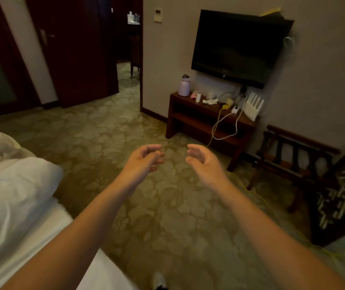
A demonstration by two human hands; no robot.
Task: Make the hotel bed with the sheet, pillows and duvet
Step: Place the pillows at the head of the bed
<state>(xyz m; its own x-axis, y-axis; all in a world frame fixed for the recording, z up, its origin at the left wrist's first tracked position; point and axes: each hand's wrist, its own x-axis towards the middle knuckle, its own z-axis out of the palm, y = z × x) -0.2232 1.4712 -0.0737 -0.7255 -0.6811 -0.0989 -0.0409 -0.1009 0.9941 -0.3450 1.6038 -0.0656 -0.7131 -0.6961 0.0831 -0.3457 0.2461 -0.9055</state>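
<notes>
The fingers point(157, 161) of the left hand point(144, 158) were bent a little and loose, and they held nothing. The fingers point(192, 152) of the right hand point(204, 162) were the same, softly curled with nothing in them. The two hands were near each other, out in the air above the carpet point(115, 130). Neither hand touched the bed point(113, 275).

The bed was low on the left side. A heap of white bedding point(14, 185) lay on it, all bumpy. I could not tell if the heap was the duvet or a pillow. Across the room a TV point(236, 47) hung on the wall, with a low wooden table point(190, 118) under it.

It looked like a pause between steps, with the bed not made yet. Next, the person would likely need to turn left, reach to the white heap, and grab an edge with both hands to pull it flat.
</notes>
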